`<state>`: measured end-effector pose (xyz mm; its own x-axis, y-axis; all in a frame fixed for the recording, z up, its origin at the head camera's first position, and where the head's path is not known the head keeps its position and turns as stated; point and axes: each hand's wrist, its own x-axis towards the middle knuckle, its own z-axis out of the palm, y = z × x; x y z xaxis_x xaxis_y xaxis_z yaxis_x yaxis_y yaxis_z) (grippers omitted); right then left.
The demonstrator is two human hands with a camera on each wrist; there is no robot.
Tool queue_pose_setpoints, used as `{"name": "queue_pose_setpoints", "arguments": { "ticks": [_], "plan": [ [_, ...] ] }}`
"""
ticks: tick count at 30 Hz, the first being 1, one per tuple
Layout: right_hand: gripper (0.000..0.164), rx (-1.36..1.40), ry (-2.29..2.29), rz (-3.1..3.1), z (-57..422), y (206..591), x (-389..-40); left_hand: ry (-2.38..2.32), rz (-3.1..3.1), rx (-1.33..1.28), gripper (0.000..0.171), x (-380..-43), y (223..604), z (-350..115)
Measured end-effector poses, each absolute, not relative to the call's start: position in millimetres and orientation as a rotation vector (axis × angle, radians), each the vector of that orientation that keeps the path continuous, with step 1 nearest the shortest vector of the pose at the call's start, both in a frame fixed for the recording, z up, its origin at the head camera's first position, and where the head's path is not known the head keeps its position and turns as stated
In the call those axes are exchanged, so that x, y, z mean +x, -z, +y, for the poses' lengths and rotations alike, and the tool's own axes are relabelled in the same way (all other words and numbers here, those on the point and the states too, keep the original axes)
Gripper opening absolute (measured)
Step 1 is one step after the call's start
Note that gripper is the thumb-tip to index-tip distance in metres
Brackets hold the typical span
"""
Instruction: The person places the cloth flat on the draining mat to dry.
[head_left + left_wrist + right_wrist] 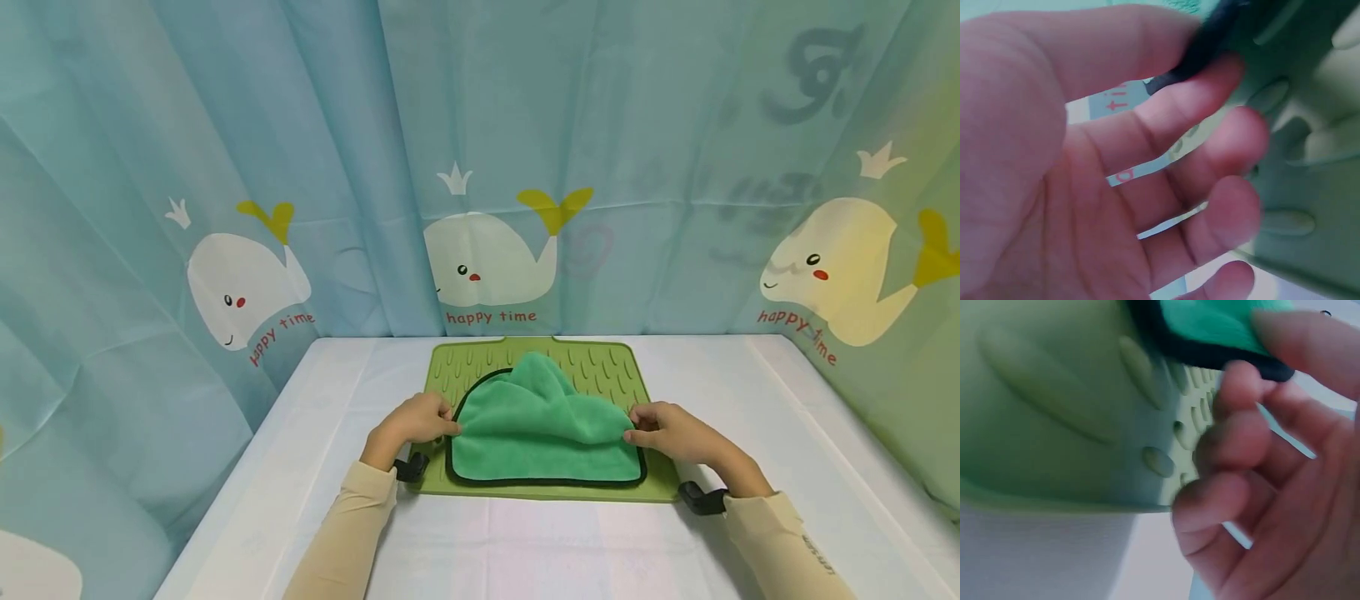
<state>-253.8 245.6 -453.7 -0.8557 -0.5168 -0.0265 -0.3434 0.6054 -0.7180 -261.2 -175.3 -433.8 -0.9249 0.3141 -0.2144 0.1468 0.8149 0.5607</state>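
A green cloth with a black edge lies bunched over a light green ribbed mat, its middle raised in soft folds. At its left side, my left hand pinches the black edging between thumb and index finger; the left wrist view shows this edging up close, with the other fingers bent below it. My right hand pinches the cloth's right side the same way. In the right wrist view the cloth's dark border sits between thumb and forefinger, above the bumpy mat.
The mat lies on a white-covered table. A blue-green curtain printed with white whales closes off the back and both sides. A dark strap piece sits at the right wrist, another at the left.
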Motion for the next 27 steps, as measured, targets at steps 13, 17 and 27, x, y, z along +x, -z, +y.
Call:
{"name": "queue_pose_setpoints", "arguments": {
  "ticks": [13,17,27],
  "plan": [
    [0.039,-0.53,1.081,2.669,245,458,-258,-0.78,2.79,0.261,0.018,-261,437,-172],
    [0.044,-0.45,1.136,2.728,242,457,-260,-0.868,2.885,0.195,0.02,-263,437,-168],
    [0.026,-0.392,1.148,2.799,234,449,-258,-0.95,3.035,0.269,0.015,-269,433,-154]
  ]
}}
